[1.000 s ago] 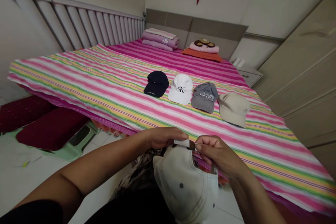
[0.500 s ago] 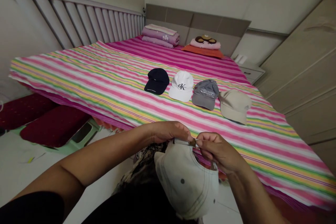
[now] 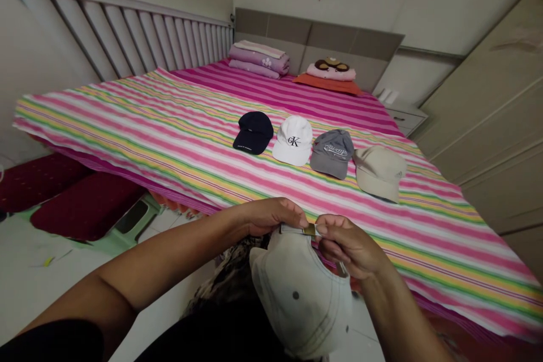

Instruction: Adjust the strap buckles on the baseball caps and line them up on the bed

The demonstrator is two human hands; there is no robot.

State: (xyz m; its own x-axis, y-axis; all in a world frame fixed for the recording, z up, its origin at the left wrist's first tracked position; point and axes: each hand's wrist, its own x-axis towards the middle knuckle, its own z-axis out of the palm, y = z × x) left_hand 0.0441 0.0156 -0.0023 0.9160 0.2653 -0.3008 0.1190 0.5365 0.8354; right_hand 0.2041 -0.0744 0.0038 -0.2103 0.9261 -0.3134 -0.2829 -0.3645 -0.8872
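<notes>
A pale grey-green baseball cap (image 3: pixel 303 294) hangs from my two hands in front of my body, its back strap uppermost. My left hand (image 3: pixel 278 216) is closed on the strap just left of a brass-coloured buckle (image 3: pixel 310 229). On the buckle's other side, my right hand (image 3: pixel 345 242) pinches the strap with thumb and fingers. Beyond them on the bed lie a navy cap (image 3: pixel 254 131), a white cap (image 3: pixel 293 140) with black letters, a grey cap (image 3: pixel 332 153) with white script, and a beige cap (image 3: pixel 379 172), side by side.
A striped sheet (image 3: pixel 148 124) covers the bed. Folded purple bedding (image 3: pixel 258 59) and a pink pillow (image 3: pixel 331 72) rest near the headboard (image 3: pixel 352 42). Red-topped stools (image 3: pixel 85 209) stand at the left, below the bed edge. A wardrobe (image 3: pixel 492 107) is on the right.
The brass-coloured buckle shows more fully between my fingers than before. My hands and the cap have shifted only slightly; the caps on the bed lie as they were.
</notes>
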